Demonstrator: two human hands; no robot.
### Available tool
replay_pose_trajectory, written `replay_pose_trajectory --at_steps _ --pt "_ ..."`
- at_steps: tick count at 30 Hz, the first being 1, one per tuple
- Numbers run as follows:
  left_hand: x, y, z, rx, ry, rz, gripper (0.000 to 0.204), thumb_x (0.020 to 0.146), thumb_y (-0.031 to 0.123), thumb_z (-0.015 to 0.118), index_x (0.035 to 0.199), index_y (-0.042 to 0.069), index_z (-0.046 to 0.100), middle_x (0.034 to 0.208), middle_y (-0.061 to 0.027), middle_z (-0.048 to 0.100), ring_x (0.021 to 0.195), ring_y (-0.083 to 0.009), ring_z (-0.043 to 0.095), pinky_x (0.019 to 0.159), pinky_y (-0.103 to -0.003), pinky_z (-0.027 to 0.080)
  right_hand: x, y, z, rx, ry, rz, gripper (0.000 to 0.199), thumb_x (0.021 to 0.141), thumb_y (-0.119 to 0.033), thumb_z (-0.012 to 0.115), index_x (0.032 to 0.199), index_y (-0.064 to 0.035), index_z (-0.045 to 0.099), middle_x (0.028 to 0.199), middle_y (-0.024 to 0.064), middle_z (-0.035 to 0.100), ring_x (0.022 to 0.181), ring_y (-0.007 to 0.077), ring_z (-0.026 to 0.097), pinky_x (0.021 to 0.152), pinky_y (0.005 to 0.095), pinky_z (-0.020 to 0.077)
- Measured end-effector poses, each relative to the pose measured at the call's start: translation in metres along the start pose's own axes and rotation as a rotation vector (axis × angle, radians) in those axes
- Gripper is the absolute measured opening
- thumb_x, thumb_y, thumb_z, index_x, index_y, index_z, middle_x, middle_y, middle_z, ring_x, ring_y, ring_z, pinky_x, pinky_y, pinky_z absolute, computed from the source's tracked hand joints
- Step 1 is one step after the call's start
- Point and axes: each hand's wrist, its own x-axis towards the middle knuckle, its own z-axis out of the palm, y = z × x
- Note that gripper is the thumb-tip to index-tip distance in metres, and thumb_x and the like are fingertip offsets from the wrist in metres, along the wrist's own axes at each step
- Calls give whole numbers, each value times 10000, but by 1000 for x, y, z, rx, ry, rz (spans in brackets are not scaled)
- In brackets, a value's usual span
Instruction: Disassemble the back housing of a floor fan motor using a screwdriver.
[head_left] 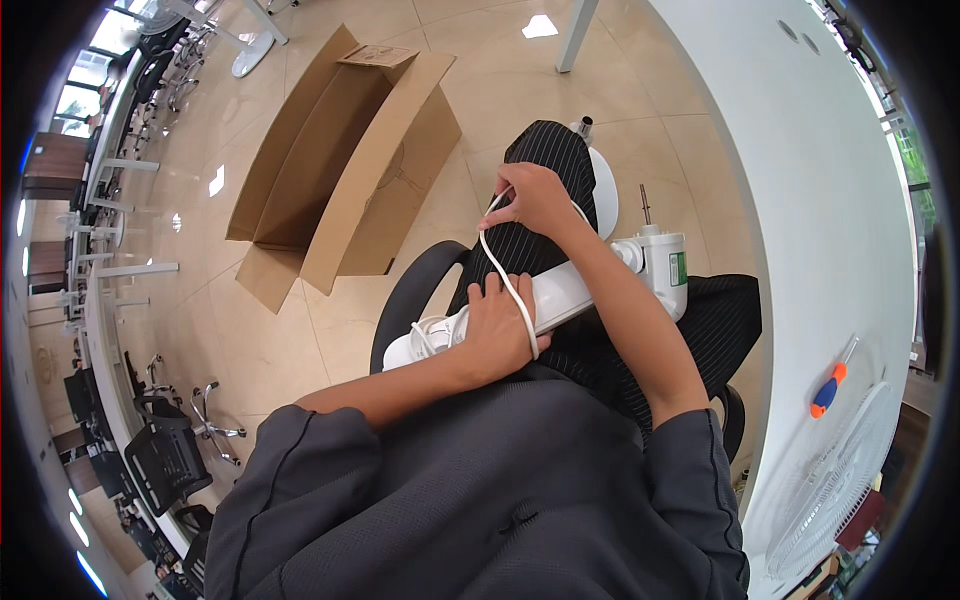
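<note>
Head view: the white fan body (565,297) lies across the lap, clasped from above by the left hand (503,318). Over that hand runs a white cord (515,295), pinched between the thumb and fingers of the right hand (535,198). Right of the left-hand grip is the motor housing (666,270); its likely weight could tip the body off the thighs if the clasp loosened. A hard pull might snag the cord round the left hand. Farther out, left of both grips, stands an open carton (400,190).

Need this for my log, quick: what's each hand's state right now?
Left hand: closed over the white fan body.
Right hand: closed, pinching the white cord.
</note>
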Motion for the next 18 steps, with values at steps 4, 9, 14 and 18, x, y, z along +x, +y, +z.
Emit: replay_pose_trajectory --at_steps 4,9,14,18 --pt "-23 -14 -8 122 63 -64 703 721 416 848 1173 -45 570 1147 -222 600 1091 -365 569 900 -515 437 -6 -4 3 -146 74 -43 575 571 -478 928 813 -61 615 783 86 656 827 296 660 731 407 518" --pt "-24 -16 -17 0 100 -15 776 689 293 880 1259 -77 507 1175 -266 582 1092 -410 576 941 -498 453 -7 -14 5 -193 36 32 518 612 -419 925 839 -64 624 818 87 673 864 299 674 760 415 530" --pt "-21 -13 -19 -36 190 94 911 682 226 870 1419 -36 404 1229 -320 543 1103 -472 597 960 -518 497 -13 -20 10 -120 76 55 446 667 -307 921 866 -24 639 837 121 672 828 320 675 745 425 531" --pt "-17 -19 -10 -22 -28 89 885 695 221 859 1417 0 395 1222 -350 534 1068 -491 626 907 -519 545 -7 -24 8 143 77 49 374 685 -224 918 835 9 666 803 139 688 731 274 689 686 376 549"
